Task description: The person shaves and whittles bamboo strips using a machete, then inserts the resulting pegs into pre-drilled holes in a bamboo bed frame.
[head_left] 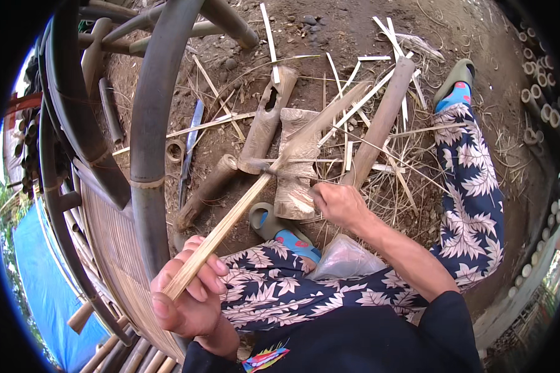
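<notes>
- Strip [223, 234]: slanted from lower left to upper centre, its long axis pointing away from the left fingers.
- Left hand [191, 287]: fingers pinched its lower end.
- Right hand [341, 205]: right of it, fingers curled round the knife.
- Knife [297, 176]: crossed it mid-frame.

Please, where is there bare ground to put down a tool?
Soil looks mostly bare between the right trouser leg and the stacked bamboo, though littered farther up. A smaller gap lies between that leg and the right forearm. The middle is crowded: wooden block, bamboo pieces, pale strips.
</notes>
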A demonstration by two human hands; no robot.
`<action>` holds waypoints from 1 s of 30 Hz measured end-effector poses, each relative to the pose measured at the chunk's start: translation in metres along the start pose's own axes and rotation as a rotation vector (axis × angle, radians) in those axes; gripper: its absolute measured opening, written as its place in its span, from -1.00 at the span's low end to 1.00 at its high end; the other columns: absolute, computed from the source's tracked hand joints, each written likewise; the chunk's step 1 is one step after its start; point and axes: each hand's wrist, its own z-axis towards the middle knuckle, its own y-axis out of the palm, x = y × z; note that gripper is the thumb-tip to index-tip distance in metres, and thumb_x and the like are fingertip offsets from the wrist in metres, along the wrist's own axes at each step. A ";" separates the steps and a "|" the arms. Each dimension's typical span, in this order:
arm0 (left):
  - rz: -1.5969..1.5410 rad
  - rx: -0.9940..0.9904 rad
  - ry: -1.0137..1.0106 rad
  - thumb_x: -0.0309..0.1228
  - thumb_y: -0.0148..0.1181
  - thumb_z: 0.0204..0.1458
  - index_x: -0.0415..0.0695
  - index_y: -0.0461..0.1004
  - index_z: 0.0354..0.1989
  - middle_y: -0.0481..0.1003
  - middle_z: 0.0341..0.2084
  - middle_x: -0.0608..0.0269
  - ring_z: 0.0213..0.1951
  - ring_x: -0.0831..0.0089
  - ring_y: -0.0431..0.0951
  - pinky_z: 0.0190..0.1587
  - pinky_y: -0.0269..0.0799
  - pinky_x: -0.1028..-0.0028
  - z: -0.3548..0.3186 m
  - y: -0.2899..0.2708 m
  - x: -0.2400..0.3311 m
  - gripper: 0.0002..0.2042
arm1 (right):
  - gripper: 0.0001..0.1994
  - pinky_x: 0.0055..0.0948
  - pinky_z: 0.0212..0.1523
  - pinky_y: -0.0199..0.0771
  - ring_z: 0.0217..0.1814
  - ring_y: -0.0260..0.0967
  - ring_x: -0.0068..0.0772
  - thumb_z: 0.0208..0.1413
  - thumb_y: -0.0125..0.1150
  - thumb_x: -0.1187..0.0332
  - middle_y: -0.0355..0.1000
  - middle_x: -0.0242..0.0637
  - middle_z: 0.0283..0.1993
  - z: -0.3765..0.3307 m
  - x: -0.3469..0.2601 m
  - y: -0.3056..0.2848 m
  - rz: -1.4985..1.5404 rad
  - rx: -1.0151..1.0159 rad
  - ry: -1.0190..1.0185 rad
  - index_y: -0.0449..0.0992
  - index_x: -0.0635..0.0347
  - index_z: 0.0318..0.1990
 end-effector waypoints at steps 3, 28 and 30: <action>0.026 -0.025 -0.042 0.12 -0.28 0.20 -0.01 0.25 -0.68 0.37 -0.76 0.20 -0.51 0.29 0.41 0.18 0.10 0.25 0.000 -0.001 0.006 -0.45 | -0.78 -0.03 -0.43 0.54 -0.45 0.52 0.09 0.24 0.07 0.29 0.51 0.07 -0.47 -0.002 0.032 0.017 -0.350 -0.180 0.393 0.47 0.29 -0.32; -0.448 -0.189 -1.220 -0.40 -0.06 0.30 -0.28 0.40 0.06 0.34 -0.49 0.41 -0.63 0.72 0.23 -0.67 0.11 0.72 -0.142 -0.007 -0.015 -0.73 | -0.30 -0.25 -0.63 0.43 -0.62 0.38 -0.31 0.19 -0.23 -0.40 0.41 -0.20 -0.54 -0.090 -0.094 -0.052 -0.314 -0.051 0.005 0.38 0.17 -0.36; -0.261 -0.238 -1.145 -0.29 -0.13 0.36 -0.31 0.44 0.02 0.28 -0.56 0.44 -0.67 0.76 0.16 -0.71 0.00 0.74 -0.147 -0.007 0.010 -0.66 | -0.31 -0.24 -0.60 0.47 -0.62 0.41 -0.27 0.17 -0.18 -0.40 0.40 -0.23 -0.58 -0.089 -0.092 -0.045 -0.418 0.138 -0.312 0.38 0.16 -0.40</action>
